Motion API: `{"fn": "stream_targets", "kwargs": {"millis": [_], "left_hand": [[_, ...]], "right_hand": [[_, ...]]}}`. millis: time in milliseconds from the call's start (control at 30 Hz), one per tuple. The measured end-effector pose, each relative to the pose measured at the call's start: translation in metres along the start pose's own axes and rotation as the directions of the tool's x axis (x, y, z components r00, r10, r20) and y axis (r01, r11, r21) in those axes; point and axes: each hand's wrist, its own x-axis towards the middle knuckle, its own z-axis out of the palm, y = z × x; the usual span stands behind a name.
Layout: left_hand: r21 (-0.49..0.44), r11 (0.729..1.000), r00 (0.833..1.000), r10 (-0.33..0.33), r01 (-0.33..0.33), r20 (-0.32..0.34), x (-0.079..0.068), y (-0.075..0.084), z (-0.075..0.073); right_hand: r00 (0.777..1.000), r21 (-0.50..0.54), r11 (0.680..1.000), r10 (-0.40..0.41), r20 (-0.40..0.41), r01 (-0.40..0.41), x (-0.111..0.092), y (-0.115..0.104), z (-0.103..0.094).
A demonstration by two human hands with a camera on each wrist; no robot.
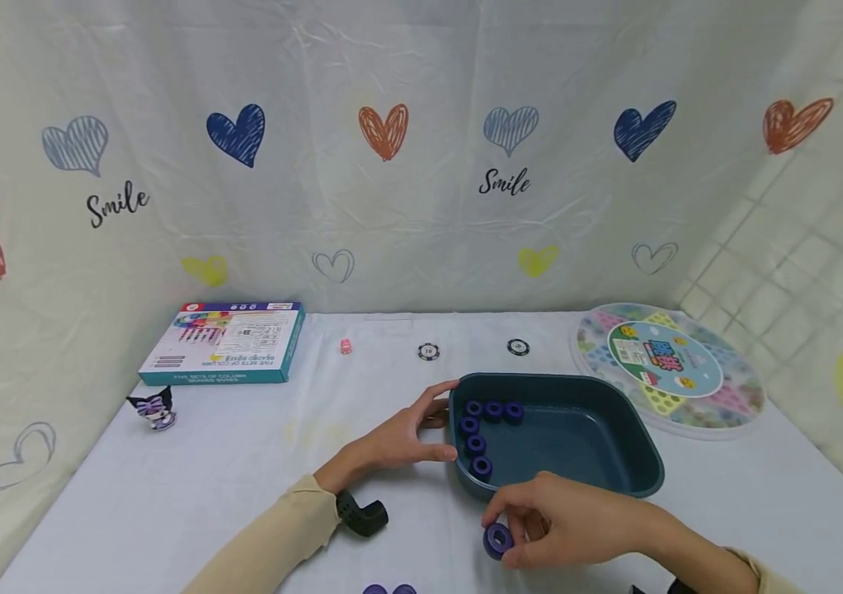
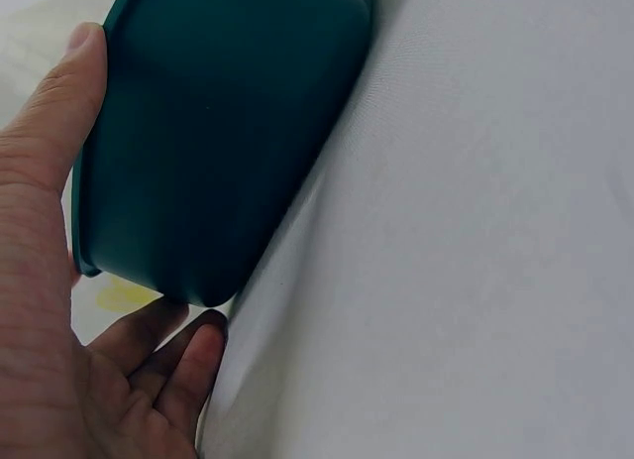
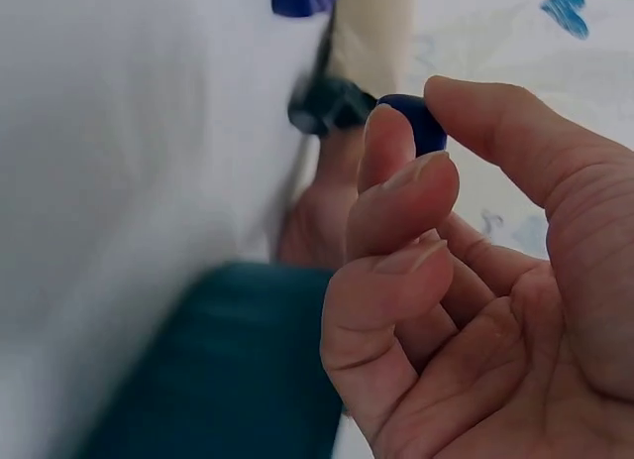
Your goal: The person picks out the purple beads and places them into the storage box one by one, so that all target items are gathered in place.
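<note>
Pinching purp ring point(image 1: 491, 543), nr tub point(image 1: 573, 450), 6 rings point(image 1: 492, 416) inside

Head camera: above and behind both grips, facing forward and down, far enough back to frame the left hand point(image 1: 405, 439), the right hand point(image 1: 566, 521) and the curtain point(image 1: 429, 219) beyond. Left wrist camera: close to its grip, side-on to the tub point(image 2: 218, 142). Right wrist camera: close on the pinched ring point(image 3: 428, 127), facing past it toward the left sleeve point(image 3: 371, 38); all three views share tub and left hand.
</note>
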Motion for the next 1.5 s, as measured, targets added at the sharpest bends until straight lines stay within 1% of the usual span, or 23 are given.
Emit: {"fn": "stream_targets", "kwargs": {"millis": [33, 100, 133, 267, 300, 333, 500, 733, 900, 1033, 1167, 1267, 1367, 1500], "left_hand": [[-0.002, 1.000, 1.000, 0.003, -0.003, 0.000, 0.000, 0.000, 0.000], [-0.012, 1.000, 1.000, 0.011, -0.011, 0.002, -0.001, 0.006, -0.001], [-0.010, 1.000, 1.000, 0.011, -0.011, 0.001, -0.001, 0.006, -0.002], [-0.008, 1.000, 1.000, 0.005, -0.005, -0.001, 0.000, 0.005, -0.001], [-0.007, 1.000, 1.000, -0.001, 0.001, -0.002, 0.000, 0.002, -0.001], [0.000, 1.000, 1.000, -0.006, 0.006, -0.005, 0.000, -0.002, 0.000], [-0.006, 1.000, 1.000, -0.005, 0.005, -0.005, 0.000, -0.004, 0.000], [-0.013, 1.000, 1.000, 0.012, -0.012, -0.002, 0.000, -0.004, 0.000], [-0.011, 1.000, 1.000, 0.000, 0.000, -0.002, 0.000, -0.003, 0.000], [-0.008, 1.000, 1.000, -0.010, 0.010, -0.005, -0.001, -0.001, -0.001], [-0.013, 1.000, 1.000, -0.001, 0.001, 0.001, 0.000, -0.001, 0.000], [-0.012, 1.000, 1.000, 0.002, -0.002, 0.000, -0.001, -0.001, 0.000], [-0.013, 1.000, 1.000, 0.004, -0.004, 0.000, -0.001, -0.001, 0.001], [-0.020, 1.000, 1.000, 0.013, -0.013, 0.007, 0.000, 0.000, 0.001]], "right_hand": [[1.000, 0.001, 1.000, 0.001, -0.011, -0.001, -0.001, -0.001, -0.004], [0.999, -0.007, 1.000, 0.008, -0.037, -0.009, -0.002, -0.001, -0.011], [0.999, -0.015, 1.000, 0.018, -0.052, -0.018, -0.002, -0.001, -0.016], [0.991, -0.040, 0.996, 0.075, -0.108, -0.079, -0.003, 0.003, -0.034], [0.989, -0.042, 0.994, 0.091, -0.121, -0.097, -0.003, 0.005, -0.039], [0.985, -0.048, 0.993, 0.104, -0.137, -0.112, -0.003, 0.008, -0.044], [0.966, -0.063, 0.982, 0.162, -0.202, -0.178, -0.002, 0.024, -0.064], [0.948, -0.077, 0.968, 0.214, -0.235, -0.237, 0.001, 0.046, -0.083], [0.934, -0.070, 0.960, 0.245, -0.259, -0.271, 0.004, 0.058, -0.097], [0.921, -0.097, 0.950, 0.258, -0.291, -0.296, 0.006, 0.063, -0.105], [0.905, -0.130, 0.930, 0.290, -0.310, -0.343, 0.006, 0.067, -0.111], [0.886, -0.126, 0.910, 0.341, -0.314, -0.395, 0.009, 0.072, -0.114], [0.866, -0.103, 0.889, 0.401, -0.299, -0.447, 0.012, 0.077, -0.114], [0.847, -0.118, 0.860, 0.450, -0.281, -0.496, 0.017, 0.078, -0.110]]}}
